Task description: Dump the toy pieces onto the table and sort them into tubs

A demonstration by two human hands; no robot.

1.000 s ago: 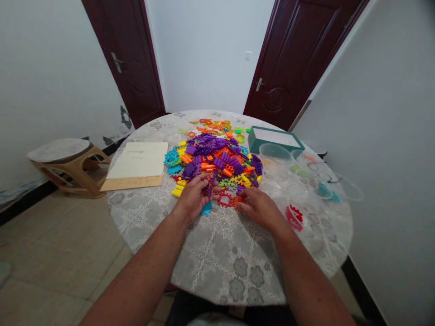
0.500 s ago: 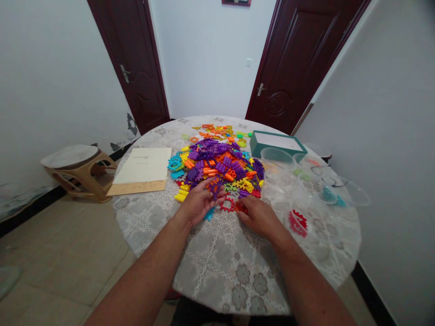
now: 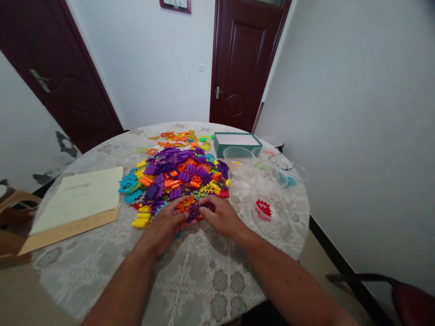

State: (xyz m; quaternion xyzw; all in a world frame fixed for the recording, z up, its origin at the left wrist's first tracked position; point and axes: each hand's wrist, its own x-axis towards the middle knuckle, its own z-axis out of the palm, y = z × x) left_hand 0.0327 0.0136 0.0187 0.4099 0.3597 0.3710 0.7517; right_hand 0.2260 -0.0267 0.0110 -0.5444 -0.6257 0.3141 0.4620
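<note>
**Both hands meet on the near edge of the block pile**

I see my left hand [image 3: 165, 225] and right hand [image 3: 220, 218] curled together, pinching purple and orange pieces [image 3: 193, 209] at the near rim of the pile [image 3: 180, 174]. I judge this a picking-out step; the next move calls for lifting clear without dragging neighbours. Open bench [image 3: 200, 267] lies toward me; clear bowls [image 3: 268, 210] crowd the right, a folder [image 3: 76, 199] the left.

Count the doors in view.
2. One dark door at the far left, seen at an angle, handle showing. The other door stands shut behind the round table, right of the white wall. More may lie outside the frame.
</note>
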